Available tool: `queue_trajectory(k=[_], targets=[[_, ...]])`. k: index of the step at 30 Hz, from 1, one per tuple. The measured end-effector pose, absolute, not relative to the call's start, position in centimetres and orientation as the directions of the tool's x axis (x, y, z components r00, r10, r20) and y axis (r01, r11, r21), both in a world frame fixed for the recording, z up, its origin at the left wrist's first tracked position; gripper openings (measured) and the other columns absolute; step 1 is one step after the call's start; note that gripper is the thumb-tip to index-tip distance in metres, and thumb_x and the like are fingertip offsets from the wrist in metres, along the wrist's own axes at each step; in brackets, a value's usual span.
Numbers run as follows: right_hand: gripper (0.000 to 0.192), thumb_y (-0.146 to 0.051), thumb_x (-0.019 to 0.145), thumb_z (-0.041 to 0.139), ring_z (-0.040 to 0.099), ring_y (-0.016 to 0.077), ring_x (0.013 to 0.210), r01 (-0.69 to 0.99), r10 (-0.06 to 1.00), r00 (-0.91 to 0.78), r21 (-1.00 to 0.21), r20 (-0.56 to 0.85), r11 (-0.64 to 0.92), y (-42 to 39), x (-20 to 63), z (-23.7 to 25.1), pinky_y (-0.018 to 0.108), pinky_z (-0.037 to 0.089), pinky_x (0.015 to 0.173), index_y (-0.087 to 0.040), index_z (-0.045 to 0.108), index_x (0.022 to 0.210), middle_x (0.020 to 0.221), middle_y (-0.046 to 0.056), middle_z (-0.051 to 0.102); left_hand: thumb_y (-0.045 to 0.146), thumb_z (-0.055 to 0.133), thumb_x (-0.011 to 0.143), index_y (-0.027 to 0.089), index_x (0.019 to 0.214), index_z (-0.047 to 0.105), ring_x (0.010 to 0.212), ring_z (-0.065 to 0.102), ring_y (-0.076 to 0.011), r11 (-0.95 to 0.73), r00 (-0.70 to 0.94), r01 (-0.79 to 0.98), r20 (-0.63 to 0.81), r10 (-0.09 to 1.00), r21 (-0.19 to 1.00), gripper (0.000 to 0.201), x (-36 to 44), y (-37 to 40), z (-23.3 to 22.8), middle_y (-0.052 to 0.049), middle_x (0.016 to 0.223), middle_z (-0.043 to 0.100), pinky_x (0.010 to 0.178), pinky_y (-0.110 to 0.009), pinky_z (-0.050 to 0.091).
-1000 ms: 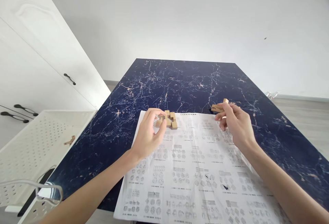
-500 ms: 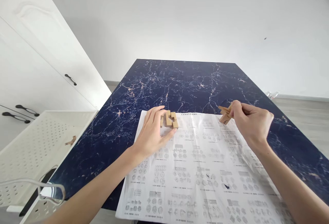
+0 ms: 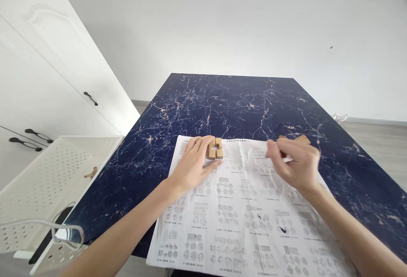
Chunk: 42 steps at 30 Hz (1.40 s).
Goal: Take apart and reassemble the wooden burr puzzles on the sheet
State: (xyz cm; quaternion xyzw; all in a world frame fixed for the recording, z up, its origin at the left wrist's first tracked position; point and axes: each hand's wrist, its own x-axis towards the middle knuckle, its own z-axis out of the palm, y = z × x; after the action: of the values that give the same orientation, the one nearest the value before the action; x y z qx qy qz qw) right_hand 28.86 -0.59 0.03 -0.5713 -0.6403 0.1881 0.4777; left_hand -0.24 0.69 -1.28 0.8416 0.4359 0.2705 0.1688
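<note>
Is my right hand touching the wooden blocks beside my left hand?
Apart. The head view shows the printed sheet plainly between your right hand and those wooden blocks.

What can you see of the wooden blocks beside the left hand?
The wooden blocks look light brown and square-edged, without visible markings. They sit close together around a small gap showing the white paper. They lie near the paper's top edge, left of its centre. The left hand curls around their left side, hiding part of them; exact contact is hard to tell.
</note>
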Motion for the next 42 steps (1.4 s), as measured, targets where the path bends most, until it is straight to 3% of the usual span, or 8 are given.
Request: queue_trajectory(k=[2, 5, 8, 12, 17, 33, 37, 42], targets=[[0.040, -0.036, 0.096, 0.067, 0.052, 0.0190, 0.053, 0.641, 0.825, -0.136, -0.587, 0.549, 0.496, -1.0, 27.4, 0.1, 0.038, 0.048, 0.057, -0.028, 0.057, 0.059, 0.057, 0.001, 0.059, 0.043, 0.070, 0.104, 0.031, 0.148, 0.045, 0.139, 0.057, -0.0349, -0.563, 0.475, 0.632, 0.308, 0.824, 0.533, 0.052, -0.2, 0.7, -1.3, -0.011, 0.146, 0.062, 0.115, -0.058, 0.051], [0.013, -0.026, 0.102, 0.060, 0.071, 0.0271, 0.082, 0.595, 0.745, -0.331, -0.485, 0.579, 0.641, -1.5, 25.7, -0.3, 0.045, 0.061, 0.073, -0.026, 0.073, 0.102, 0.092, 0.008, 0.076, 0.043, 0.071, 0.104, 0.033, 0.150, 0.045, 0.141, 0.058, -0.0343, -0.561, 0.476, 0.612, 0.307, 0.824, 0.557, 0.054, -0.2, 0.6, -1.4, -0.011, 0.147, 0.063, 0.117, -0.058, 0.050], [0.039, -0.024, 0.104, 0.060, 0.070, 0.0342, 0.123, 0.557, 0.717, -0.442, -0.461, 0.539, 0.691, -1.7, 24.9, -1.0, 0.055, 0.061, 0.102, -0.026, 0.062, 0.142, 0.134, 0.014, 0.071, 0.040, 0.074, 0.103, 0.036, 0.154, 0.042, 0.144, 0.057, -0.0327, -0.542, 0.478, 0.598, 0.281, 0.832, 0.590, 0.060, -0.1, 0.5, -1.3, -0.009, 0.151, 0.062, 0.118, -0.055, 0.051], [0.069, -0.027, 0.105, 0.061, 0.050, 0.0355, 0.152, 0.549, 0.720, -0.519, -0.466, 0.460, 0.693, -1.6, 24.6, -2.0, 0.063, 0.047, 0.123, -0.032, 0.034, 0.168, 0.165, 0.011, 0.052, 0.040, 0.076, 0.101, 0.038, 0.156, 0.041, 0.145, 0.057, -0.0326, -0.537, 0.495, 0.585, 0.257, 0.830, 0.608, 0.065, 0.1, 0.3, -0.9, -0.009, 0.154, 0.061, 0.119, -0.056, 0.051], [0.079, -0.035, 0.108, 0.061, 0.034, 0.0357, 0.163, 0.578, 0.735, -0.552, -0.455, 0.394, 0.678, -1.4, 24.6, -2.5, 0.067, 0.041, 0.127, -0.033, 0.020, 0.175, 0.175, 0.010, 0.039, 0.035, 0.080, 0.099, 0.038, 0.156, 0.041, 0.145, 0.058, -0.0318, -0.559, 0.539, 0.563, 0.243, 0.807, 0.608, 0.070, 0.3, 0.0, -0.4, -0.007, 0.155, 0.061, 0.119, -0.056, 0.052], [0.062, -0.040, 0.106, 0.068, 0.064, 0.0373, 0.127, 0.556, 0.739, -0.534, -0.488, 0.411, 0.673, -1.5, 24.8, -1.6, 0.061, 0.060, 0.104, -0.034, 0.041, 0.161, 0.135, 0.011, 0.070, 0.036, 0.083, 0.095, 0.033, 0.143, 0.049, 0.134, 0.064, -0.0351, -0.564, 0.516, 0.579, 0.271, 0.813, 0.589, 0.059, 0.3, -0.3, -0.4, -0.009, 0.142, 0.065, 0.110, -0.056, 0.057], [0.059, -0.041, 0.105, 0.070, 0.062, 0.0376, 0.135, 0.576, 0.761, -0.455, -0.499, 0.463, 0.648, -1.6, 24.8, -1.8, 0.059, 0.058, 0.109, -0.031, 0.046, 0.158, 0.147, 0.016, 0.061, 0.031, 0.086, 0.092, 0.033, 0.138, 0.050, 0.133, 0.064, -0.0335, -0.536, 0.483, 0.553, 0.279, 0.830, 0.638, 0.058, 0.2, -0.2, -0.6, -0.009, 0.141, 0.064, 0.110, -0.055, 0.058], [0.066, -0.038, 0.106, 0.065, 0.049, 0.0390, 0.151, 0.602, 0.772, -0.487, -0.483, 0.408, 0.635, -1.1, 25.1, -2.5, 0.066, 0.049, 0.120, -0.034, 0.036, 0.166, 0.163, 0.012, 0.052, 0.029, 0.086, 0.092, 0.035, 0.140, 0.049, 0.132, 0.065, -0.0322, -0.533, 0.465, 0.489, 0.311, 0.829, 0.690, 0.061, 0.2, -0.2, -0.6, -0.009, 0.145, 0.060, 0.111, -0.054, 0.059]])
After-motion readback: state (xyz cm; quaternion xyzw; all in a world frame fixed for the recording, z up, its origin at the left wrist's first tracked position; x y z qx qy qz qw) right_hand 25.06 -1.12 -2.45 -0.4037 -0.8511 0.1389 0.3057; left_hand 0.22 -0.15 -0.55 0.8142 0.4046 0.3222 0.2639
